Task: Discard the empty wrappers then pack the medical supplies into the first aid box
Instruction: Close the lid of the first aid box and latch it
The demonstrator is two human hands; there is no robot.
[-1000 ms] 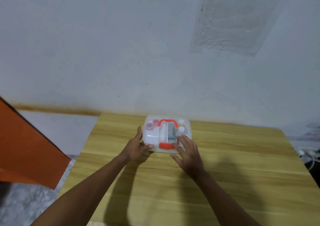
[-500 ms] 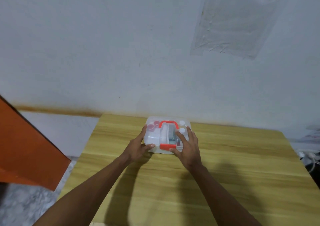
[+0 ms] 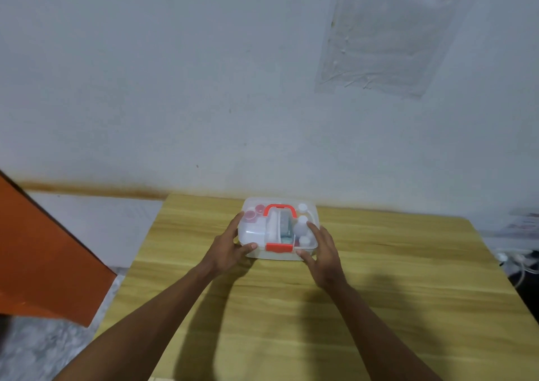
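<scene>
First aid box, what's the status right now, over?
Left hand on box's left side, right hand on its right front corner. First aid box lid down, supplies inside. Wooden table shows nothing in the way.

Head-worn view looks forward and down; table (image 3: 379, 293) near, wall (image 3: 175, 89) beyond.

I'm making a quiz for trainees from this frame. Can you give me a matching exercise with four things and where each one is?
Things:
1. left hand
2. right hand
3. red latch
4. red handle

Places:
A. top of the lid
B. right side of the first aid box
C. left side of the box
D. middle of the box's near edge

Pairs: 1-C, 2-B, 3-D, 4-A
</scene>
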